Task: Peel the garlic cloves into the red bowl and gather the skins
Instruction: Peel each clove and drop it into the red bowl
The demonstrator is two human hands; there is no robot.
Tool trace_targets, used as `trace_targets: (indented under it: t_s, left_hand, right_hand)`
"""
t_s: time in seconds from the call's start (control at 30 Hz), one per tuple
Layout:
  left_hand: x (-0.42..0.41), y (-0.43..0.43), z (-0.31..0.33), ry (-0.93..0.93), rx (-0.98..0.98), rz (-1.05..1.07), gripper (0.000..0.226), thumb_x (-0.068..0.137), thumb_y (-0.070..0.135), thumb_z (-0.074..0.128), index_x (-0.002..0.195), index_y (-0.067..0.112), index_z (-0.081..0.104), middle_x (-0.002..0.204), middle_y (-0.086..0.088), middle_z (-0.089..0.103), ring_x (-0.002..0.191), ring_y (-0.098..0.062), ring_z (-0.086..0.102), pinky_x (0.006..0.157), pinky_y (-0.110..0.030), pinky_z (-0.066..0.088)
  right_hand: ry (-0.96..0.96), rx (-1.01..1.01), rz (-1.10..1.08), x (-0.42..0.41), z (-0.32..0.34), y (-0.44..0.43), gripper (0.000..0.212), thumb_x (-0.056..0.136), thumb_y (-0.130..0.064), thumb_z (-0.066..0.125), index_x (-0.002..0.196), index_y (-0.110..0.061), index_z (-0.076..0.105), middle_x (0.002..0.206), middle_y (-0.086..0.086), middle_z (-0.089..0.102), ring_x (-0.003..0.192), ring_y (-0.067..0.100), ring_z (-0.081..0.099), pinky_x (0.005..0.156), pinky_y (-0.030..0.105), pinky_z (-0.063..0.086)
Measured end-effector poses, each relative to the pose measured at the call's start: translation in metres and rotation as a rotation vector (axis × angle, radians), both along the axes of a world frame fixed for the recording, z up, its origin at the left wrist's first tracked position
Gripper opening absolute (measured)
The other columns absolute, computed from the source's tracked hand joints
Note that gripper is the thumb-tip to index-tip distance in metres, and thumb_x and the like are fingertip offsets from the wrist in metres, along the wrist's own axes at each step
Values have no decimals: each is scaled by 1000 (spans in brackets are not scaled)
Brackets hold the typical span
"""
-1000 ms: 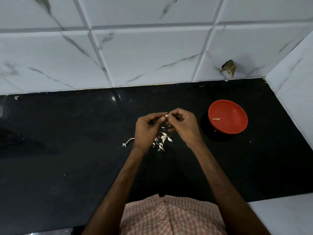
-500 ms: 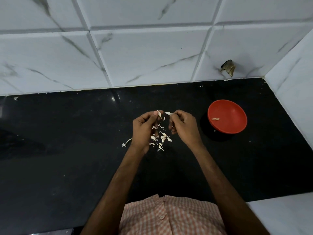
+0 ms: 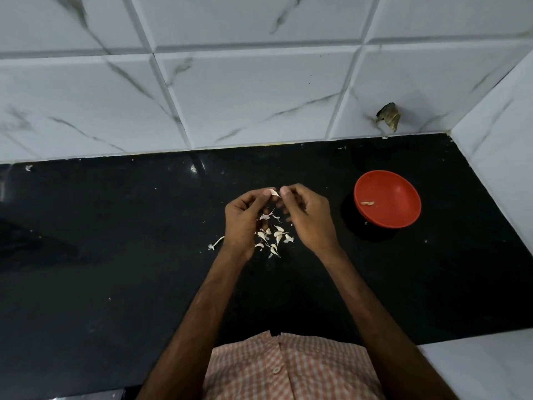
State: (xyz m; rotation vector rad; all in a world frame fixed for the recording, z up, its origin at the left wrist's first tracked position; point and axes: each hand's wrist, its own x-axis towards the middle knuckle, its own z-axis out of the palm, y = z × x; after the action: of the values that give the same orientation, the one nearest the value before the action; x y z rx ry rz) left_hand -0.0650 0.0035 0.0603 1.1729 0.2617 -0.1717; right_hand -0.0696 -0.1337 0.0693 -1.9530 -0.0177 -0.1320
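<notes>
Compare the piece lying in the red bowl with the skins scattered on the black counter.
The piece lies alone in the red bowl; the skins are many, strewn loose on the black counter. The piece looks tan and elongated; the skins look white, thin and curled. Both are small and light against their backgrounds.

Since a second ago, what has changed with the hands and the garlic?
The left hand and right hand, joined on one piece a second ago, have pulled slightly apart. The left now pinches a white garlic piece alone; what the right holds is hidden. The skin pile, red bowl and its one clove stayed put.
</notes>
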Motion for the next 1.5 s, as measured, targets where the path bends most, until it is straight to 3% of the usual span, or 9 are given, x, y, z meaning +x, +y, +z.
trace_targets:
  t_s: [0.13, 0.3, 0.5, 0.67, 0.8, 0.9, 1.0, 1.3, 1.5]
  left_hand:
    - [-1, -1, -2, -99, 121, -22, 17, 96, 11, 63, 99, -3, 70, 82, -15, 67, 65, -15, 58, 46, -24, 44]
    - [3, 1, -8, -321, 683, -146, 21, 101, 23, 55, 80, 19, 59, 70, -3, 60, 60, -9, 48, 55, -29, 40]
    - [1, -3, 7, -162, 321, -255, 33, 102, 10, 44, 69, 15, 45, 59, 12, 43, 52, -3, 34, 46, -16, 27]
    - [0, 0, 11, -70, 305, -313, 34, 100, 12, 43, 66, 19, 42, 57, 12, 38, 50, -4, 28, 45, -21, 16]
    - [2, -1, -6, -188, 566, -241, 35, 102, 18, 48, 67, 20, 49, 58, 11, 43, 55, -7, 37, 53, -30, 31]
    - [3, 1, -16, -278, 728, -195, 25, 101, 36, 52, 80, 26, 61, 68, 6, 59, 61, -9, 50, 58, -37, 42]
    - [3, 1, -15, -302, 716, -113, 18, 102, 27, 55, 93, 16, 66, 77, 8, 65, 68, -3, 56, 64, -29, 45]
    - [2, 2, -9, -433, 947, -96, 9, 99, 26, 57, 92, 20, 57, 82, 9, 59, 69, -9, 55, 61, -30, 47]
    - [4, 7, -6, -511, 1131, -200, 14, 102, 35, 51, 99, 22, 55, 94, 14, 52, 70, -1, 51, 60, -25, 35]
  right_hand:
    - [-98, -74, -5, 2, -4, 3, 5, 97, -12, 64, 97, -10, 68, 82, -9, 68, 78, 7, 69, 66, 24, 56]
    - [-125, -263, -31, 5, -7, -2, 13, 93, -8, 65, 88, -20, 64, 77, -13, 65, 74, 6, 66, 67, 40, 57]
    - [-65, -10, 77, 10, 2, -10, 14, 90, 5, 65, 86, -8, 68, 76, -1, 69, 72, 11, 68, 71, 29, 57]
    - [-24, -15, 94, 10, 0, -10, 21, 89, 5, 65, 83, -14, 69, 73, -2, 68, 70, 15, 68, 69, 30, 56]
    - [-39, -486, -8, 9, -2, -9, 16, 89, -10, 67, 83, -25, 67, 73, -12, 67, 71, 7, 65, 65, 33, 53]
    - [73, -319, 5, 8, -7, -8, 9, 91, -19, 69, 85, -25, 67, 71, -13, 68, 72, 5, 67, 73, 45, 58]
    - [37, -224, 16, 3, -8, 1, 8, 94, -27, 64, 87, -24, 66, 74, -13, 69, 72, 6, 68, 73, 47, 57]
    - [-123, -539, -2, 0, -3, 3, 8, 93, -29, 60, 95, -23, 64, 83, -9, 68, 74, 13, 65, 65, 41, 56]
    - [-120, -402, -29, 4, -5, 0, 8, 87, -29, 65, 90, -21, 67, 78, -10, 69, 70, 9, 66, 64, 41, 58]
